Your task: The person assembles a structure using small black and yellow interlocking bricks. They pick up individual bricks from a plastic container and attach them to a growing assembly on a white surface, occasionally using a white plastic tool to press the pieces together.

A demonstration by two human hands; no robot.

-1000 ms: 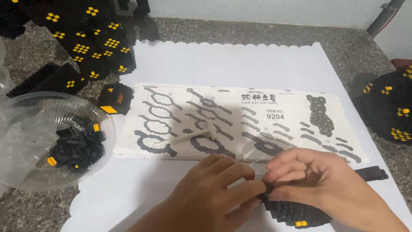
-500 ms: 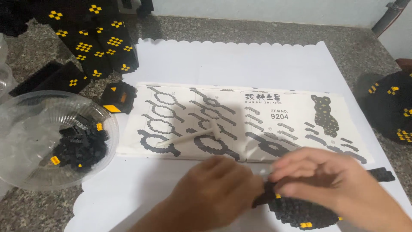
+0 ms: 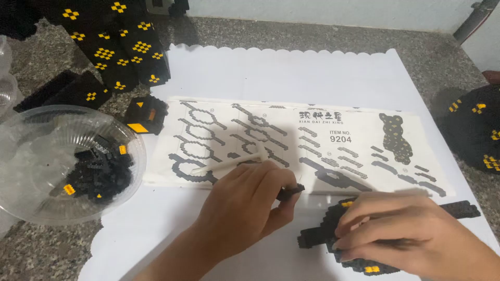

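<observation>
At the far left, a clear plastic bowl (image 3: 67, 161) of loose black and yellow bricks is set on the surface (image 3: 432, 62), partly over the edge of the white paper sheet (image 3: 291, 73). Behind it, finished black panels with yellow diamond marks (image 3: 112, 44) are stacked, and a small black and orange block (image 3: 146, 114) lies just beside the printed instruction sheet (image 3: 312, 145).

The left hand (image 3: 250, 200) is rested on the lower edge of that sheet. Its fingers (image 3: 284, 184) are clenched on a small black brick piece (image 3: 290, 192), whose long axis runs roughly left to right and points toward the right hand.

To the right and slightly lower, the black brick assembly (image 3: 325, 231) is pressed flat on the paper under the right hand (image 3: 406, 234), whose fingers are closed over its top. The piece is near the assembly, not touching; the left hand is the nearer one.

At the far right edge, a rounded black brick form (image 3: 474, 130) is seen.
</observation>
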